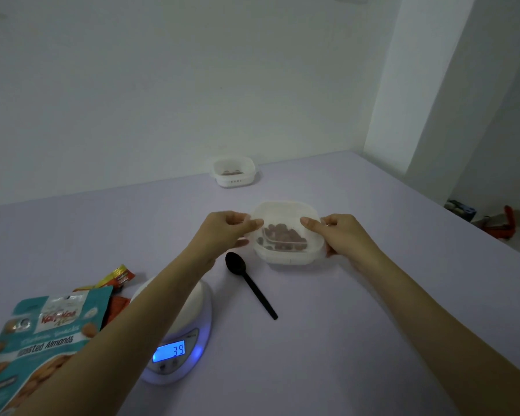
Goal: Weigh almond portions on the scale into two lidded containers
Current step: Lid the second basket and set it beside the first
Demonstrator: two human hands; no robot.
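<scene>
- The near container (287, 247) sits on the desk (357, 310), just behind and to the right of the scale (174, 331), and not on it. Almonds (282, 235) are visible inside through the clear plastic.
- A lid (279, 214) lies tilted over this container; its front edge looks not yet pressed down, so I judge that the closing is in progress.
- The left hand (222, 232) pinches the left edge of the lid, and the right hand (339, 232) holds the right edge of the lid and container. Both are closed on it.
- The far container (233, 172) stands well behind the scale, near the wall. It has some almonds inside; I cannot tell if it has a lid.
- The scale is lit and its display reads 39, with nothing visible on the plate, though an arm hides part of it.
- The spoon (249, 283) lies between the scale and the near container, and the almond bag (39, 334) lies left of the scale.
- It seems both portions are weighed; what is left is to press this lid shut and perhaps check the far one.
</scene>
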